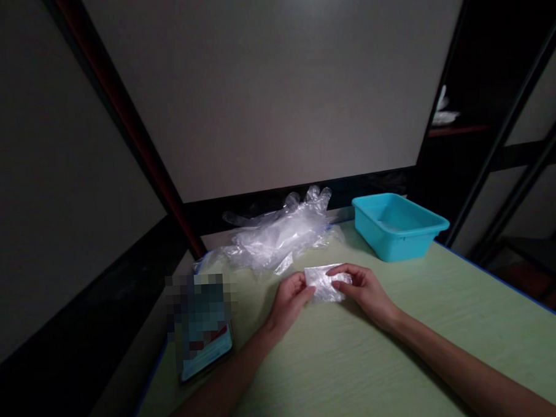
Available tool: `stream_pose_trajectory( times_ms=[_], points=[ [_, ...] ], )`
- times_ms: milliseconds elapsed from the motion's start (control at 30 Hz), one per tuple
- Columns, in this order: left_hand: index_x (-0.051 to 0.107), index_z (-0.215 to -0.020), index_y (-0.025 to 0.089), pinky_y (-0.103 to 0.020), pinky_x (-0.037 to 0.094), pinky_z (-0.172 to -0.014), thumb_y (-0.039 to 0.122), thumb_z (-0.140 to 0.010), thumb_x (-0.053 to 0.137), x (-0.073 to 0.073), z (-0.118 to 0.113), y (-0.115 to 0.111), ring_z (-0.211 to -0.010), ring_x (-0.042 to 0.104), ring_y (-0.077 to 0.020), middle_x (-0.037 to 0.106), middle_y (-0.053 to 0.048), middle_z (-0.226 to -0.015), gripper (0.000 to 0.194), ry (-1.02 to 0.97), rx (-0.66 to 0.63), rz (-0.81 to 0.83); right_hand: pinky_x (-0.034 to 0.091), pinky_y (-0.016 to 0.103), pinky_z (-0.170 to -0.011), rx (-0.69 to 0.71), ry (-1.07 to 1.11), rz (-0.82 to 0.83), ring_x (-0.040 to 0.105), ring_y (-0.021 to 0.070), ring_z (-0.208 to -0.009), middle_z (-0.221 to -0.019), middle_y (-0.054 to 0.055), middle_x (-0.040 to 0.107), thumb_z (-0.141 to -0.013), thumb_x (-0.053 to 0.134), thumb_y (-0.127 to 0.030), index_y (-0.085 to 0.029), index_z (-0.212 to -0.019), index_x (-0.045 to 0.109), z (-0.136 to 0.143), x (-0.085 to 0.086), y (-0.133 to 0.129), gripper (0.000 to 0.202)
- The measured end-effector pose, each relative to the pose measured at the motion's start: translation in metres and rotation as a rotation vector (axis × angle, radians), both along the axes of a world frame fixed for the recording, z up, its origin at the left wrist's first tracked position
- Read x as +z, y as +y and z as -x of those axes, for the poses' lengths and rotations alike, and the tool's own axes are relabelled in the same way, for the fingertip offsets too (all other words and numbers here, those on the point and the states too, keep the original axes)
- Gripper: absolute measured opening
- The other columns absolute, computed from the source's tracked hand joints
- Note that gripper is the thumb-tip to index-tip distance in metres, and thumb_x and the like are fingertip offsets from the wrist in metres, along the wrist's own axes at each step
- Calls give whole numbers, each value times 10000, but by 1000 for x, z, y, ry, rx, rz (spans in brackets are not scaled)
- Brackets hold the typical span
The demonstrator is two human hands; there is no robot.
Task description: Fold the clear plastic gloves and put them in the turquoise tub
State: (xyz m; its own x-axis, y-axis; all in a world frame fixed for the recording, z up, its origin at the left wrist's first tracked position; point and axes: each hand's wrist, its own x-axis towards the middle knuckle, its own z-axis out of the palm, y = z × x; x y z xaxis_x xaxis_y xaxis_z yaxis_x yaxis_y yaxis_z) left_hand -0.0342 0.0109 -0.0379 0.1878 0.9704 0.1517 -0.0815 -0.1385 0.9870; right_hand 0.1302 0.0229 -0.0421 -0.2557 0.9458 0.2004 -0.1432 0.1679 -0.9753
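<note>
A small, flat rectangle of folded clear plastic film [323, 281] is stretched between both hands just above the table. My left hand [291, 292] pinches its left edge between thumb and fingers. At the right edge, my right hand [362, 289] grips it the same way, its thumb and forefinger lying over the film. The film has the same shiny, crinkled look as the heap of clear disposable plastic gloves [274, 236] behind it. Several glove fingers stick up from that heap.
A turquoise plastic basin [403, 243] stands at the table's back right; its inside is only partly visible. On the left lies a phone or tablet [208, 353], its screen partly blurred out. The light green table [350, 377] has blue edging. Pale panels [291, 91] rise behind it.
</note>
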Motion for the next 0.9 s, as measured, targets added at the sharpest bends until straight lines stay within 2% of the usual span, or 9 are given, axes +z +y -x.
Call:
stream_pose_trajectory(
  times_ms=[133,233,400,533,667,900],
  points=[
    [432,-863,190,-234,425,-626,223,-615,606,-1,0,-1,-686,556,-124,562,-12,-836,305,-73,89,-97,357,239,-545,-31,55,23,484,111,-585,-700,-3,573,-603,664,-273,-166,-766,595,-3,-3,4,207],
    [450,-925,187,-227,429,-611,202,-623,609,-1,-1,-3,-704,558,-128,559,-31,-891,342,-69,49,-113,349,235,-550,-26,88,37,482,109,-595,-718,-1,573,-606,658,-252,-162,-771,585,-3,-3,4,202],
    [571,-874,130,-238,433,-598,212,-644,614,-2,-1,-4,-663,565,-145,583,-26,-706,249,22,-8,-35,321,222,-528,-11,83,42,449,97,-567,-679,-21,542,-608,654,-239,-163,-768,561,-3,1,1,199],
    [644,-805,125,-255,458,-658,183,-600,637,-5,-1,0,-737,585,-160,569,-40,-828,213,10,9,-75,309,218,-520,25,79,28,435,94,-556,-663,-30,522,-624,642,-243,-169,-760,548,-2,2,0,181],
    [672,-802,133,-255,470,-681,138,-591,630,-8,0,2,-757,596,-164,559,-38,-851,214,-12,11,-91,310,219,-530,72,47,13,433,94,-568,-674,-30,518,-634,636,-225,-169,-762,554,-2,2,-1,162],
    [676,-813,137,-257,482,-687,111,-577,644,-8,2,3,-782,609,-186,608,-57,-883,239,-59,8,-97,357,248,-668,165,22,-21,490,131,-749,-840,1,564,-632,639,-167,-182,-862,592,-2,2,-2,235]
  ],
)
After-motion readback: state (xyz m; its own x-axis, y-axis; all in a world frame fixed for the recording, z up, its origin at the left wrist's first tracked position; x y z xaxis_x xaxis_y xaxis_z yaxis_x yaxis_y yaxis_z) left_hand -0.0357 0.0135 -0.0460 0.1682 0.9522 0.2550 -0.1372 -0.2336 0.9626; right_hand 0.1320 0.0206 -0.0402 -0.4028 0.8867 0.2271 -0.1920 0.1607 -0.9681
